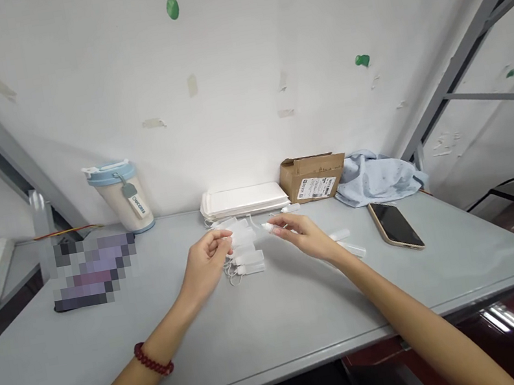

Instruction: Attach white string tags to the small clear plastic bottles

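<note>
My left hand (pixel 207 256) is closed, thumb and fingertips pinching a small translucent bottle (pixel 243 235) above the grey table. Facing it, my right hand (pixel 300 231) is closed on a small white cap (pixel 267 227), from which a thin pale strip or cord leads left. Below my left hand, several similar bottles (pixel 253 269) with white tops and thin string loops (pixel 235 276) lie in a row. More clear bottles (pixel 354 248) rest behind my right forearm, partly hidden by it. One capped bottle (pixel 290 208) lies farther back.
On the grey table (pixel 289 325), a white flat stack (pixel 244 200), a cardboard box (pixel 314 178) and blue cloth (pixel 375 178) line the wall. A tumbler (pixel 121 199) and a blurred purple item (pixel 95 272) stand left; a phone (pixel 396 225) lies right. Metal posts flank the table.
</note>
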`<state>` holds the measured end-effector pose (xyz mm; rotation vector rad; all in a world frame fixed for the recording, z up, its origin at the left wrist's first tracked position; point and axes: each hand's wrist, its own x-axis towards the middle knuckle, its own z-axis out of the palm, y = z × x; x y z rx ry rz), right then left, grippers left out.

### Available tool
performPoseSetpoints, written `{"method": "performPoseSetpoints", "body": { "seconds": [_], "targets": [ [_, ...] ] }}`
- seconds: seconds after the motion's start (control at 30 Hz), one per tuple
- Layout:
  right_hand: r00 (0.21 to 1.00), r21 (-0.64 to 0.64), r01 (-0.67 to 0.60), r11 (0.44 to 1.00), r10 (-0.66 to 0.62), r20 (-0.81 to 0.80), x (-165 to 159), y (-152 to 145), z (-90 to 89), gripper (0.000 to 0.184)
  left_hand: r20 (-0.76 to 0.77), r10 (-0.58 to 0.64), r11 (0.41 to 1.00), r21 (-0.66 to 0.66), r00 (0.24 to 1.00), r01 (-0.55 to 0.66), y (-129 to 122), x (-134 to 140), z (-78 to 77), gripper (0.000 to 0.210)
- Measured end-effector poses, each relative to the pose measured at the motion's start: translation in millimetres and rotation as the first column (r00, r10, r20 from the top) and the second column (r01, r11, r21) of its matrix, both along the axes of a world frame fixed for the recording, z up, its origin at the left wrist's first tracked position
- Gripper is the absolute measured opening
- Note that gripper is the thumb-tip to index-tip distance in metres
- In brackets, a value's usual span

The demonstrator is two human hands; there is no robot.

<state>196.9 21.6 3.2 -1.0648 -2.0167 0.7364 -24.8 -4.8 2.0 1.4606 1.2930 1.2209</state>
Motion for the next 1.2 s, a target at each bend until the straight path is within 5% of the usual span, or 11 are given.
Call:
{"method": "performPoseSetpoints", "body": {
  "seconds": [0.23, 0.73, 1.2],
  "targets": [
    [0.979, -0.137, -0.14, 0.981, 0.117, -0.166, -19, -21, 8.1, 0.029, -0.016, -0.054, 0.998, -0.028, 0.998, 0.054, 0, 1, 1.5, 0.034],
    [0.987, -0.107, -0.131, 0.986, 0.12, -0.107, -21, -19, 1.6, 0.03, -0.047, -0.054, 0.997, -0.049, 0.997, 0.052, -2, 3, 5.2, 0.026],
    [0.99, -0.06, -0.124, 0.99, 0.12, -0.069, -22, -20, 0.4, 0.032, -0.064, -0.178, 0.984, 0.0, 0.982, 0.179, -4, 3, 5.9, 0.022]
  ]
}}
